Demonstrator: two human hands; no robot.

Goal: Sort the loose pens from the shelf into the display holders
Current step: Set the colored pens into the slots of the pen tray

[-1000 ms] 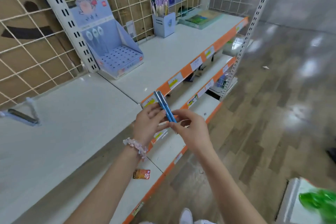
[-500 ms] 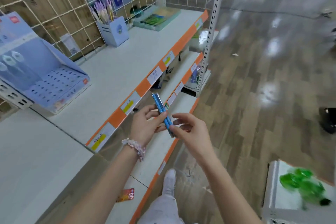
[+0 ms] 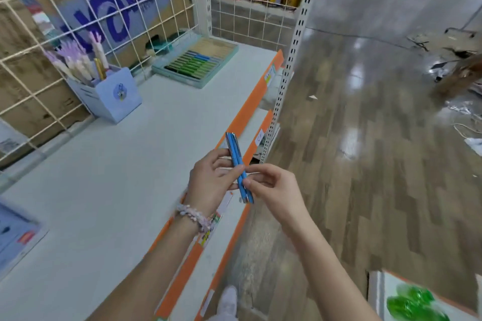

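Two blue pens (image 3: 238, 164) stand together almost upright in front of the shelf's orange edge. My left hand (image 3: 211, 182) grips them around the middle with curled fingers. My right hand (image 3: 271, 186) pinches their lower part between thumb and fingertips. On the white shelf (image 3: 109, 177), a light blue pen holder (image 3: 114, 98) with purple and cream pens stands at the wire grid. A flat teal tray of green and blue pens (image 3: 198, 61) lies further back. The corner of a blue perforated display stand (image 3: 15, 232) shows at the left edge.
A wire grid (image 3: 78, 34) backs the shelf, with cardboard behind it. A perforated white upright (image 3: 289, 60) ends the shelf bay. Lower shelves with orange price strips (image 3: 221, 250) run beneath. Wooden floor lies to the right, with a white box holding green items (image 3: 414, 302) at the bottom right.
The view has swung right along the shelf; the blue display stand has slid to the left edge and the pen tray came closer. Both hands still hold the two blue pens.
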